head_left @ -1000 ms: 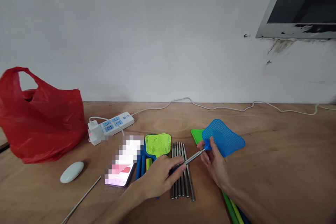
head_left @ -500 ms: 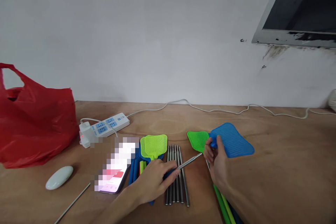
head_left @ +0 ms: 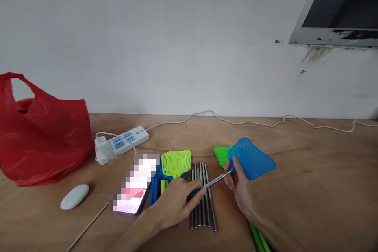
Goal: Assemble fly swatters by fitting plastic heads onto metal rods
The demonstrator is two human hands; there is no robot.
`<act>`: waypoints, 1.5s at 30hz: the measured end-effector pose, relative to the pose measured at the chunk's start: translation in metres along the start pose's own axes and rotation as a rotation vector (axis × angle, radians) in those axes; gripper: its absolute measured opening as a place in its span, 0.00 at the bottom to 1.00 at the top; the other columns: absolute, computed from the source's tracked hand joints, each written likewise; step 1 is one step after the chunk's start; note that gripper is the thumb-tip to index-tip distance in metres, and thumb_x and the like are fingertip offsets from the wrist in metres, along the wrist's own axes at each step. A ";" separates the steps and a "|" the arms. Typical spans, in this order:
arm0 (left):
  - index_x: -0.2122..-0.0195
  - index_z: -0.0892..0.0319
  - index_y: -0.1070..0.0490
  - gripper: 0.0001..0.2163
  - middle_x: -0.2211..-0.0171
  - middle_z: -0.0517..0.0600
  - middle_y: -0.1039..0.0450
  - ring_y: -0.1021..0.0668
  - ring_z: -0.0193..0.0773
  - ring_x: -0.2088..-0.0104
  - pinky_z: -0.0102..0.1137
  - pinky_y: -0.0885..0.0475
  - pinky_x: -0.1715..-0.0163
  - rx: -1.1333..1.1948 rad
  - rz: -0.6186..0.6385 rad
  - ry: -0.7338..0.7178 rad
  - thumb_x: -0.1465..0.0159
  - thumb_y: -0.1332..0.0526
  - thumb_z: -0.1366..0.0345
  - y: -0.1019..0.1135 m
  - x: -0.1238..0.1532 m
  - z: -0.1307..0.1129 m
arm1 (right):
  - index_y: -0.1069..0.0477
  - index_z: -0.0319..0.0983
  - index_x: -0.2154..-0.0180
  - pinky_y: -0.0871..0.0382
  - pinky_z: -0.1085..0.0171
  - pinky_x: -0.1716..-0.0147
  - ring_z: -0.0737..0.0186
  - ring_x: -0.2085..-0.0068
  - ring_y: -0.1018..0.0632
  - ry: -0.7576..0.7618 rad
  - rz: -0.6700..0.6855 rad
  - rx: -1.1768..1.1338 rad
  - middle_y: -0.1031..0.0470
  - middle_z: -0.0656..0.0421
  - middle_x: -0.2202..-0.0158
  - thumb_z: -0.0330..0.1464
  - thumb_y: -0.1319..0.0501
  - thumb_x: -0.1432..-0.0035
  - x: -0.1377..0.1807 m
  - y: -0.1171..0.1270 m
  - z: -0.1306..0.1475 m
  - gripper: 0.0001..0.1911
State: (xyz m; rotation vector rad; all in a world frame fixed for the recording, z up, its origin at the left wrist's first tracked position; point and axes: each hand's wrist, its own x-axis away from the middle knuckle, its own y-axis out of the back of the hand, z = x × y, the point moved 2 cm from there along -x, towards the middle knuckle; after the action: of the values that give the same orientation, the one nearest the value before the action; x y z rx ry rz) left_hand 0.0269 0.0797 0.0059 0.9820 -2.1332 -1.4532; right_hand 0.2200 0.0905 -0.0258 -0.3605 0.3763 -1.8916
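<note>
At frame centre, the left hand pinched a thin, stiff steel rod while the right hand gripped the light, floppy blue mesh swatter head at its neck, probably the firmest hold.

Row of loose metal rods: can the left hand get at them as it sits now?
Probably yes. The left hand lies right beside the row of metal rods, fingertips over them, pinching the rod fixed to the blue swatter head. It would have to let go of that rod first.
</note>
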 end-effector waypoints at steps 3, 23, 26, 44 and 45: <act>0.65 0.56 0.33 0.15 0.72 0.47 0.27 0.24 0.41 0.71 0.31 0.39 0.71 -0.001 0.001 0.013 0.26 0.53 0.59 0.000 0.000 0.000 | 0.28 0.39 0.77 0.52 0.70 0.86 0.75 0.86 0.44 -0.016 0.025 -0.009 0.40 0.68 0.88 0.54 0.32 0.51 -0.001 -0.001 0.001 0.24; 0.62 0.56 0.31 0.15 0.70 0.50 0.24 0.22 0.46 0.68 0.34 0.33 0.69 -0.036 -0.009 0.060 0.25 0.54 0.59 -0.004 0.001 -0.009 | 0.24 0.37 0.74 0.52 0.69 0.85 0.72 0.86 0.42 -0.086 0.153 0.032 0.40 0.67 0.90 0.57 0.35 0.49 0.013 -0.010 0.002 0.27; 0.62 0.56 0.31 0.15 0.71 0.50 0.25 0.22 0.46 0.68 0.34 0.34 0.70 -0.053 -0.008 0.071 0.25 0.54 0.58 0.003 0.002 -0.013 | 0.25 0.38 0.74 0.52 0.70 0.85 0.74 0.86 0.44 -0.135 0.175 -0.029 0.39 0.67 0.88 0.55 0.32 0.50 0.016 -0.012 0.008 0.25; 0.63 0.54 0.33 0.16 0.74 0.49 0.24 0.22 0.45 0.75 0.33 0.45 0.78 -0.126 0.035 0.085 0.26 0.57 0.59 0.004 0.067 -0.006 | 0.25 0.37 0.76 0.44 0.73 0.86 0.74 0.81 0.41 -0.142 0.010 -0.094 0.38 0.66 0.84 0.43 0.21 0.63 0.018 0.022 0.043 0.21; 0.63 0.54 0.33 0.16 0.74 0.49 0.24 0.22 0.45 0.76 0.33 0.44 0.78 -0.118 0.035 0.082 0.26 0.57 0.59 0.002 0.070 -0.003 | 0.25 0.37 0.77 0.44 0.72 0.86 0.73 0.81 0.41 -0.154 0.014 -0.085 0.38 0.66 0.84 0.43 0.21 0.63 0.015 0.025 0.045 0.20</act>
State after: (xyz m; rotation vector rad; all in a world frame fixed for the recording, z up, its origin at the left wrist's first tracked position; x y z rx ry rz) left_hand -0.0199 0.0271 0.0039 0.9391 -1.9732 -1.4781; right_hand 0.2546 0.0639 0.0049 -0.5561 0.3553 -1.8243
